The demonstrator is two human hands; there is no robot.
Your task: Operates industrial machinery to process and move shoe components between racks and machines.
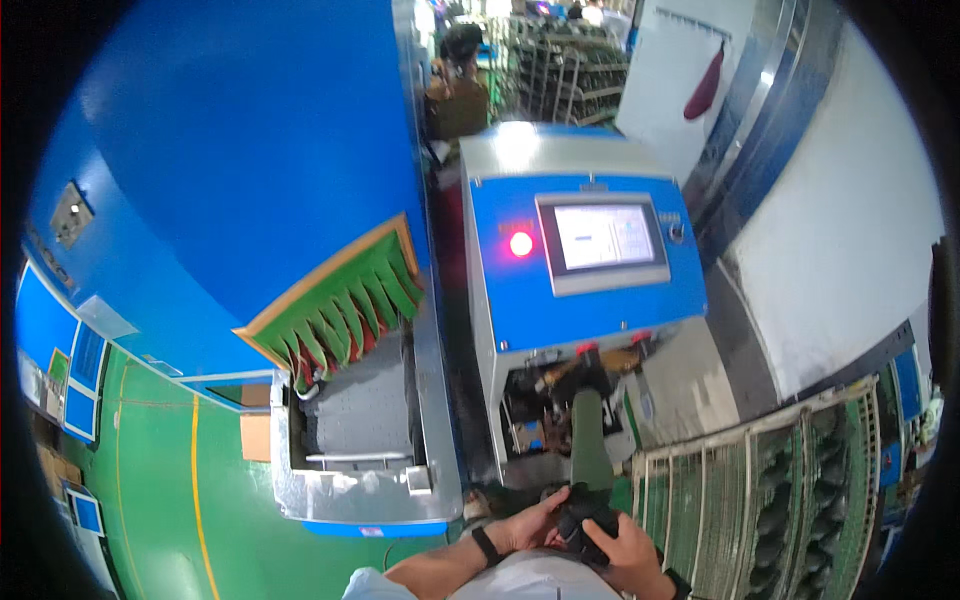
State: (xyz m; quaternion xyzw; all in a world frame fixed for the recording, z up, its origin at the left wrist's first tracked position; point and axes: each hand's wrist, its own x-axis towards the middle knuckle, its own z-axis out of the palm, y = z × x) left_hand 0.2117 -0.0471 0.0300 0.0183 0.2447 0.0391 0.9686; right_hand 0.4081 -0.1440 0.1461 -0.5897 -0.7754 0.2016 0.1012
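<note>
At the lower middle, both my hands hold a black, soft-looking piece (578, 518), whose exact kind I cannot make out. My left hand (538, 522) grips its left side, thumb on top. From the right, my right hand (630, 550) closes on it with bent fingers. Just beyond the piece, a long green rounded form (590, 435) reaches toward me from under a blue and grey machine (590, 315). The black piece lies at the form's near end; whether it is around the form or only against it, I cannot tell.
The machine's front carries a lit screen (605, 237) and a glowing red light (521, 244). Left stands a conveyor (360, 410) entering a blue housing through a green strip curtain (350, 305). Close on the right is a rack (745, 485) with dark items. Someone (460, 85) is farther back.
</note>
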